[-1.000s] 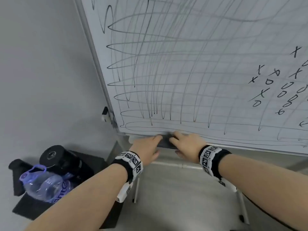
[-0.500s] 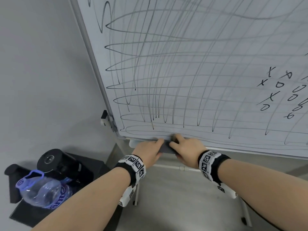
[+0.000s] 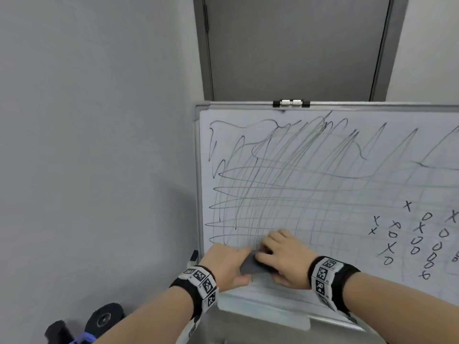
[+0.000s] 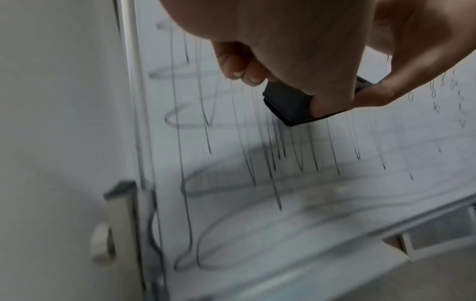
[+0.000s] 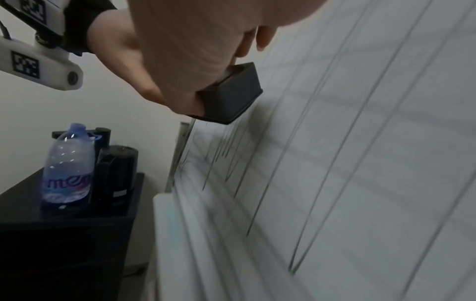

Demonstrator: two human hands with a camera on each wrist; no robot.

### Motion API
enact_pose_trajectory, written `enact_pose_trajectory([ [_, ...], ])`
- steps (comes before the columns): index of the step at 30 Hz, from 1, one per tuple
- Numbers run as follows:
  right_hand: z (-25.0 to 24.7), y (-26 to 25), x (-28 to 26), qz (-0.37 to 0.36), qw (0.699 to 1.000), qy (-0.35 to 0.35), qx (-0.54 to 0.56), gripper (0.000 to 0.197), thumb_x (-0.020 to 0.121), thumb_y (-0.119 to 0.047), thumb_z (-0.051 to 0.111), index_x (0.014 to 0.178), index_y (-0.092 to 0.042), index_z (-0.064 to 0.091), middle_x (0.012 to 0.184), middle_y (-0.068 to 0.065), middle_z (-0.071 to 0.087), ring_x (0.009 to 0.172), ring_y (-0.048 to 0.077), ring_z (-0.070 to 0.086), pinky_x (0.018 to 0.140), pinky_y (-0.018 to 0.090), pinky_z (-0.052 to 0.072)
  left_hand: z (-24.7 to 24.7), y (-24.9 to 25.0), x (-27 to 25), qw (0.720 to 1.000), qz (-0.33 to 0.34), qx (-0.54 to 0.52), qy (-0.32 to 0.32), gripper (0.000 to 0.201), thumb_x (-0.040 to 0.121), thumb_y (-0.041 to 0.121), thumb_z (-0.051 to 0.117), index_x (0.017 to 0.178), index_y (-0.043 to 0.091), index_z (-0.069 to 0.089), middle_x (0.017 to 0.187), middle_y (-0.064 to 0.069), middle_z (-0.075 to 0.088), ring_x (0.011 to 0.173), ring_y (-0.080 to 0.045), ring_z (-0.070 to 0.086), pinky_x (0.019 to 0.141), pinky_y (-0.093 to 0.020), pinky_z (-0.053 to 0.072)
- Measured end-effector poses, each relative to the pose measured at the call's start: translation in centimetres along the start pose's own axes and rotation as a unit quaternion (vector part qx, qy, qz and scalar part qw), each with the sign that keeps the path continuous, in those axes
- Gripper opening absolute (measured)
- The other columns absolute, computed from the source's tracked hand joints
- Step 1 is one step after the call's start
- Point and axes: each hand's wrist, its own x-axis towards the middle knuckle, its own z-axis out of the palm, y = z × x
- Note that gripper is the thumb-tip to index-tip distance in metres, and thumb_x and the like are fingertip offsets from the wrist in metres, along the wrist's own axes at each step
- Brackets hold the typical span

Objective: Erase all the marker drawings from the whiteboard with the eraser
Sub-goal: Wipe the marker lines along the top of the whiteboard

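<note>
Grey scribbles [image 3: 273, 182] cover the whiteboard [image 3: 323, 150], with small black X and O marks [image 3: 417, 234] at the right. A dark grey block eraser [image 3: 250, 266] sits against the board's lower left, above the bottom edge. My left hand [image 3: 223, 264] grips its left end, thumb on the eraser [image 4: 291, 101]. My right hand [image 3: 285, 256] grips the right end, fingers curled over the top of the eraser [image 5: 231, 97]. Whether its felt face touches the board is hard to tell.
A pale tray ledge [image 3: 263, 311] runs under the board. A grey door [image 3: 298, 45] stands behind it and a bare wall lies to the left. Low on the left, a black stand [image 5: 64, 224] carries a water bottle [image 5: 68, 163] and a black cylinder [image 5: 115, 173].
Both hands have lifted the eraser off the tray ledge and up onto the board's lower left. The head view has tilted upward, bringing in the board's top and the door.
</note>
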Motion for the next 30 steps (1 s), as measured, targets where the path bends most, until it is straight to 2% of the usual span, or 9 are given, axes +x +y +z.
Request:
enact_pose_trajectory([
  [3,-4.2,1.5,1.3,-0.006,1.000,0.024,-0.010,0.045,0.073,-0.042,0.057,0.115,-0.028,0.052,0.100,0.001,0.052,0.086,0.021,0.051,0.077,0.037,0.047,-4.3,-1.4,0.4,0.998,0.007,0.018,0.057,0.049,0.085,0.054,0.045,0.125,0.025,0.047,0.096,0.000,0.068,0.085,-0.025,0.064,0.065,-0.032,0.040],
  [8,-10.6,5.0,4.5,-0.018,0.988,0.132,-0.075,0.051,0.077,-0.033,0.062,0.126,-0.026,0.052,0.112,0.008,0.055,0.091,0.024,0.049,0.075,0.038,0.047,-12.5,-4.3,0.9,0.985,-0.034,-0.007,0.171,0.064,0.081,0.058,0.046,0.135,0.024,0.041,0.112,0.005,0.056,0.104,-0.015,0.050,0.082,-0.032,0.047],
  [12,-15.9,7.7,7.6,0.008,0.960,0.250,-0.130,0.054,0.075,-0.027,0.063,0.129,-0.023,0.056,0.111,0.011,0.056,0.088,0.029,0.048,0.073,0.038,0.039,-18.9,-9.1,2.8,0.917,-0.134,-0.017,0.375,0.060,0.082,0.037,0.043,0.134,0.007,0.045,0.119,-0.008,0.052,0.108,-0.027,0.046,0.093,-0.043,0.042],
  [14,-18.5,8.5,9.3,0.037,0.943,0.300,-0.136,0.054,0.073,-0.024,0.063,0.127,-0.022,0.059,0.112,0.012,0.056,0.089,0.030,0.048,0.074,0.039,0.037,-22.0,-11.2,4.2,0.886,-0.180,-0.058,0.422,0.060,0.080,0.029,0.039,0.134,0.005,0.045,0.127,-0.012,0.051,0.115,-0.030,0.044,0.100,-0.043,0.039],
  [18,-21.3,9.4,12.4,0.069,0.927,0.326,-0.169,0.052,0.076,-0.023,0.063,0.128,-0.021,0.058,0.113,0.011,0.055,0.093,0.030,0.043,0.073,0.039,0.031,-25.7,-13.1,7.2,0.904,-0.145,-0.140,0.377,0.058,0.092,0.034,0.031,0.143,0.008,0.040,0.146,-0.010,0.043,0.135,-0.024,0.037,0.113,-0.035,0.028],
  [20,-21.1,9.5,13.4,0.067,0.929,0.316,-0.180,0.055,0.074,-0.023,0.066,0.128,-0.021,0.057,0.112,0.011,0.056,0.094,0.030,0.043,0.073,0.039,0.031,-26.0,-13.0,8.2,0.908,-0.156,-0.212,0.327,0.058,0.100,0.043,0.023,0.147,0.011,0.035,0.149,-0.006,0.041,0.138,-0.019,0.035,0.111,-0.026,0.023],
  [24,-17.3,8.6,14.5,0.044,0.944,0.280,-0.170,0.058,0.071,-0.019,0.068,0.128,-0.021,0.056,0.105,0.009,0.053,0.088,0.029,0.044,0.072,0.041,0.036,-25.1,-13.1,9.7,0.890,-0.166,-0.301,0.299,0.071,0.091,0.063,0.012,0.133,0.017,0.047,0.125,-0.003,0.057,0.116,-0.018,0.049,0.101,-0.030,0.033],
  [28,-11.1,5.7,13.4,-0.055,0.966,0.161,-0.192,0.056,0.073,-0.020,0.071,0.126,-0.023,0.057,0.108,0.008,0.053,0.088,0.028,0.045,0.073,0.041,0.041,-24.6,-14.1,10.7,0.915,-0.165,-0.232,0.285,0.075,0.086,0.063,0.006,0.123,0.017,0.052,0.121,-0.002,0.060,0.112,-0.018,0.051,0.099,-0.033,0.038],
  [30,-10.9,5.7,13.5,-0.043,0.962,0.170,-0.207,0.055,0.073,-0.019,0.070,0.127,-0.021,0.058,0.107,0.009,0.054,0.087,0.029,0.046,0.071,0.041,0.040,-24.4,-14.3,10.9,0.923,-0.169,-0.188,0.290,0.077,0.089,0.061,0.003,0.113,0.012,0.057,0.114,-0.004,0.062,0.107,-0.021,0.052,0.100,-0.039,0.041],
])
